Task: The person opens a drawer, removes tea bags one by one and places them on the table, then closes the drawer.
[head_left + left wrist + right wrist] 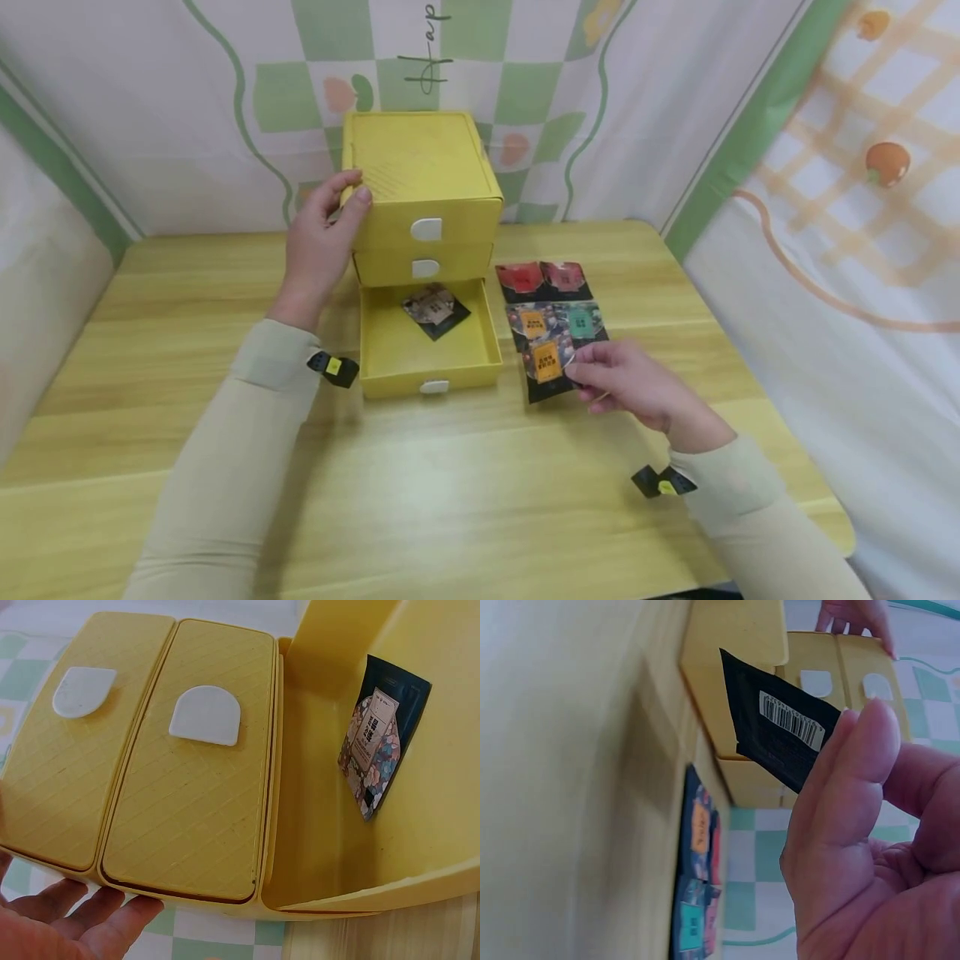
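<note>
A yellow three-drawer box stands at the back of the table, its bottom drawer pulled out. My left hand holds the box's upper left edge; in the left wrist view its fingers lie along the side. Inside the drawer a dark sachet with a floral print lies tilted. Right of the drawer, my right hand pinches another sachet with an orange label between thumb and fingers. Its black back with a barcode faces the right wrist camera.
Several more sachets lie on the table beside the box: red ones at the back, an orange-labelled one and a green-labelled one nearer. White tabs mark the drawer fronts. A checked curtain hangs behind the wooden table.
</note>
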A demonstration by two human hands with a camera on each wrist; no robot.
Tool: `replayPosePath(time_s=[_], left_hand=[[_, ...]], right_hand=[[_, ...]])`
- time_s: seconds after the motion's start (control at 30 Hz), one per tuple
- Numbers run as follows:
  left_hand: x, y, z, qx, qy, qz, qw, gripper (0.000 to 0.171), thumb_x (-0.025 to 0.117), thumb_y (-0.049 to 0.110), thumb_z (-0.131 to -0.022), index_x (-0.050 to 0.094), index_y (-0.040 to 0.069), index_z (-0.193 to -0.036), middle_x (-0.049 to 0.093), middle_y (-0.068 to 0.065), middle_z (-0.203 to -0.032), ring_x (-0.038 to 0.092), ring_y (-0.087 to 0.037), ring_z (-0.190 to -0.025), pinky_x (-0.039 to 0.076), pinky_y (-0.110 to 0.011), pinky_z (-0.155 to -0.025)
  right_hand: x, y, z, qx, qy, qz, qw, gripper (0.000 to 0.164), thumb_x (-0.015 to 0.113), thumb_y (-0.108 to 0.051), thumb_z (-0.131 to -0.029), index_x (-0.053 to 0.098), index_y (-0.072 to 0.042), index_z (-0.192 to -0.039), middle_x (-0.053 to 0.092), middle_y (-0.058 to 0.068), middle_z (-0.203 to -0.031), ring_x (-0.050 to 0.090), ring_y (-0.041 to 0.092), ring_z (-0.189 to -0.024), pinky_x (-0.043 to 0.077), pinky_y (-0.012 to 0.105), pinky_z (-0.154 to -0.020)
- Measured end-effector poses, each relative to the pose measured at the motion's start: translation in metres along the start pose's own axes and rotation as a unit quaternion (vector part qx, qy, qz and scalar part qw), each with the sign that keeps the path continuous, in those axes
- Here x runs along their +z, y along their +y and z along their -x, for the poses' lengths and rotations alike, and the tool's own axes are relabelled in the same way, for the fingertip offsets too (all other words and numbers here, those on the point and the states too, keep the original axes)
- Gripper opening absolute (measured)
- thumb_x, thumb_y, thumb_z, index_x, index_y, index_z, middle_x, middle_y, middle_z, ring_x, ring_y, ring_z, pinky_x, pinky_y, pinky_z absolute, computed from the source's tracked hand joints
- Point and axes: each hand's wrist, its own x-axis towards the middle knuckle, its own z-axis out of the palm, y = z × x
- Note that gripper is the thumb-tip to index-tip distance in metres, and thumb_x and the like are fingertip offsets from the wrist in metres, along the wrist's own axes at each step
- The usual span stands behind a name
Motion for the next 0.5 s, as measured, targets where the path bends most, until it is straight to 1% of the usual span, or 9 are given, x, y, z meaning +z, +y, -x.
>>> replayPosePath(time_s=[0.2,0.5], left_hand=[[0.0,-0.001,0.0,0.002,0.002,0.001,1.0,0.058,0.053,0.061,-0.091,0.054,0.029,-0.14,0.05,0.007,-0.145,0.044,-0.007,-0.127,0.041,-0.036,-0.105],[0.001,-0.002,-0.001,-0.003,0.004,0.009,0.9999,0.057,0.054,0.059,-0.091,0.055,0.029,-0.139,0.053,0.006,-0.142,0.048,-0.008,-0.124,0.043,-0.037,-0.102]], right_hand=[[0.003,0.01,-0.002,0.014,-0.014,0.016,1.0,0.045,0.062,-0.025,-0.094,0.051,0.01,-0.121,0.062,0.017,-0.091,0.061,0.021,-0.078,0.058,0.033,-0.067],[0.004,0.018,-0.005,0.032,-0.002,0.052,0.998,0.038,0.062,-0.022,-0.094,0.055,0.008,-0.116,0.063,0.018,-0.089,0.061,0.019,-0.073,0.058,0.034,-0.064]])
